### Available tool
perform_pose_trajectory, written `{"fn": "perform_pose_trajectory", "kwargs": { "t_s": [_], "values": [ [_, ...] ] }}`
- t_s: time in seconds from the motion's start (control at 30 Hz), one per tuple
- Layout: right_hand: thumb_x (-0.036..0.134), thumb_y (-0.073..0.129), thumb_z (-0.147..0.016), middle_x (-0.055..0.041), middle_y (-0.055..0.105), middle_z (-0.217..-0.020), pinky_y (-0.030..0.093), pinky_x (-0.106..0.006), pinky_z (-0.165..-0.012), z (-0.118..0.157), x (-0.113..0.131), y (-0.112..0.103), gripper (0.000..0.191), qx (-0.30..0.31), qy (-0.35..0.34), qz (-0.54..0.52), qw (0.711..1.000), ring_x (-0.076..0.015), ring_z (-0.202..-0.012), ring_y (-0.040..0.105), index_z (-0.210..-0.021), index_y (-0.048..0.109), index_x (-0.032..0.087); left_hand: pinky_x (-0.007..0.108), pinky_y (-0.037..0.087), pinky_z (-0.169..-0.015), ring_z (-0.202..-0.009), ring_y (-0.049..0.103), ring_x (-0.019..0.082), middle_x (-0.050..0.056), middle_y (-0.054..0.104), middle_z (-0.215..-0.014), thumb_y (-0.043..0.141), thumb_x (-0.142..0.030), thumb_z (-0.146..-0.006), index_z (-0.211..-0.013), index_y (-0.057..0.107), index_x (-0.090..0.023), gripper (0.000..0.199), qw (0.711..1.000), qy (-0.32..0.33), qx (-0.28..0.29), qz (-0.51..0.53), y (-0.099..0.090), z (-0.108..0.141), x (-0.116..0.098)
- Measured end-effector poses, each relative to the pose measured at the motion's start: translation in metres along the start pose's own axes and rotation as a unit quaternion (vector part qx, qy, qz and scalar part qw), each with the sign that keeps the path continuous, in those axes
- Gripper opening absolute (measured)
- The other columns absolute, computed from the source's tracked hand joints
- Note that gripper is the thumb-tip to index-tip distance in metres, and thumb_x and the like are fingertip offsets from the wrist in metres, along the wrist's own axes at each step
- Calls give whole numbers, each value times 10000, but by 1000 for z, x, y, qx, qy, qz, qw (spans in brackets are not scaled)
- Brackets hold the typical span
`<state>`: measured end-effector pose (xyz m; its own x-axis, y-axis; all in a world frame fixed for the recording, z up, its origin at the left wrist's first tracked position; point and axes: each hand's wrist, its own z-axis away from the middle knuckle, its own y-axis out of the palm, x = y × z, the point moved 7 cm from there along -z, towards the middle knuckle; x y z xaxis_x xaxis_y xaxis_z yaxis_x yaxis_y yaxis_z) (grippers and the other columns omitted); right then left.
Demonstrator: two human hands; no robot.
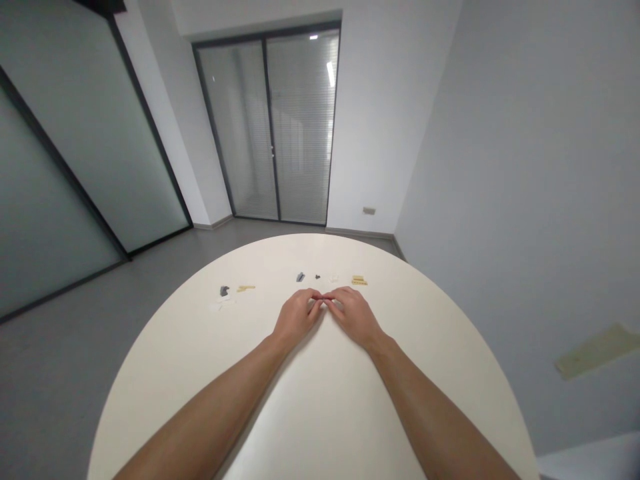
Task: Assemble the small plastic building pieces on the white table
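Over the middle of the round white table, my left hand and my right hand meet at the fingertips. Both hands are closed in a pinch, and whatever lies between the fingers is too small to make out. Just beyond them are a grey-blue piece, a small dark piece and faint white pieces. Yellow strips lie beyond my right hand. Farther left on the table are a dark grey piece and more yellow strips.
Thin whitish bits lie near the dark grey piece at the left. Behind the table stands a glass door with blinds, and frosted panels are at the left. A grey wall rises on the right.
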<state>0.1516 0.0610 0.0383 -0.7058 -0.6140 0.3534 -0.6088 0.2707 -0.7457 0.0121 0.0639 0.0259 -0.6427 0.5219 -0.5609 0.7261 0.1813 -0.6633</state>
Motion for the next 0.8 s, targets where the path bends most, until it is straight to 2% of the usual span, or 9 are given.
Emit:
{"fn": "perform_pose_trajectory", "kwargs": {
  "t_s": [0.8],
  "values": [
    [291,567,-968,-53,742,-990,459,-382,-903,0,-1,1,177,-1,1,-2,1000,-215,-991,632,-1029,722,230,348,491,-914,-997,631,201,43,705,-1021,517,-277,-940,-1019,648,-215,166,1000,-1,-3,-13,2,1,4]
  ]
}}
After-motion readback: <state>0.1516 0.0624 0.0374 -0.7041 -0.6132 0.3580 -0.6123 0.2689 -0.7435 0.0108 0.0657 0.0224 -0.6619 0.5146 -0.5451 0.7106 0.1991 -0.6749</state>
